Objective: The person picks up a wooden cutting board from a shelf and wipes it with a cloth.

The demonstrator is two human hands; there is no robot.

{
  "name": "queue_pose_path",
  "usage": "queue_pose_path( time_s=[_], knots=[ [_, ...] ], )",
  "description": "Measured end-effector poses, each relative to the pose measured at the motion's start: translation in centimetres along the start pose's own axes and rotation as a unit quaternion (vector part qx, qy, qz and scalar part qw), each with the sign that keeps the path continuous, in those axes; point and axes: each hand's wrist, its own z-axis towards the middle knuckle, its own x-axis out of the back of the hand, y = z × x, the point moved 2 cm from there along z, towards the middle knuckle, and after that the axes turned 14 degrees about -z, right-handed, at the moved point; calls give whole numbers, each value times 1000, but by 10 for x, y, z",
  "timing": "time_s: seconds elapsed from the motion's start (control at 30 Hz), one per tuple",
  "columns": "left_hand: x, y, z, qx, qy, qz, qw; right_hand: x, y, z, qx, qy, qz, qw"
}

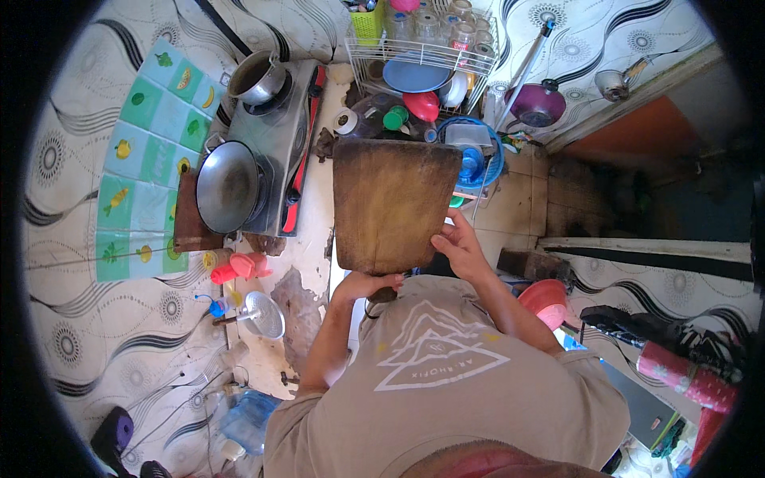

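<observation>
A worn wooden cutting board (394, 209), dark along its edges, is held up in front of my body, its broad face toward me. My left hand (368, 285) grips its near edge, with the thumb along the edge and the other fingers mostly hidden. A small dark brown piece (384, 295) shows just below that hand; I cannot tell whether it belongs to the board. At the lower right side, my right hand (460, 245) is closed on the board, thumb on the face and some fingers behind the edge.
Left of the board, a two-burner gas stove (280, 135) carries a wok (228, 187) and a saucepan (257, 78). Behind stands a wire dish rack (422, 54) with glasses and a blue plate (416, 73). A blue basin (496, 159) is at right, a metal strainer (264, 315) at left.
</observation>
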Motion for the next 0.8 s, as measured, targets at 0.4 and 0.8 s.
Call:
queue_pose_path(
  time_s=[0.4,0.8],
  knots=[
    [2,78,76,-81,227,4,970,85,-13,172,-73,-53,-55,994],
    [17,63,91,-298,370,-258,841,129,5,250,-57,-130,-364,920]
  ],
)
